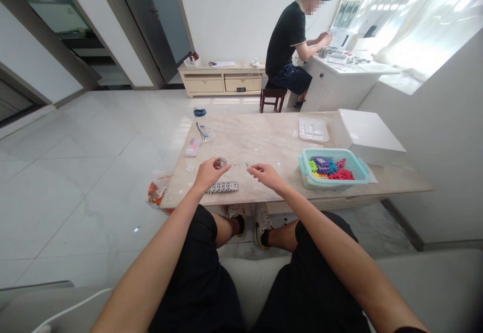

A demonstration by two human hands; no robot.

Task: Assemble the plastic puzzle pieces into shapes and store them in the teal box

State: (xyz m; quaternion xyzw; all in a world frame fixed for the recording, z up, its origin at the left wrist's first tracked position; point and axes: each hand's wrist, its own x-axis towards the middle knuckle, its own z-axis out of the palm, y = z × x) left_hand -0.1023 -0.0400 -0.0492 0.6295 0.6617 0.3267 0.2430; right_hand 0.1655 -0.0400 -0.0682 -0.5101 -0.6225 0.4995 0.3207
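My left hand (209,172) pinches a small grey-white bead-like piece (222,162) above the near edge of the marble table (264,142). My right hand (266,174) holds a thin, small object (248,165) between thumb and fingertips, a short way right of the left hand. Between the two a faint thread seems to run, though it is hard to see. A row of small white cube beads (223,187) lies on the table just below my left hand.
A teal tub of colourful plastic pieces (333,168) stands right, with a clear lid (313,129) and a white box (368,133) behind it. Small pink items (192,149) and a tape roll (199,112) lie far left. Another person (292,41) sits at a white desk.
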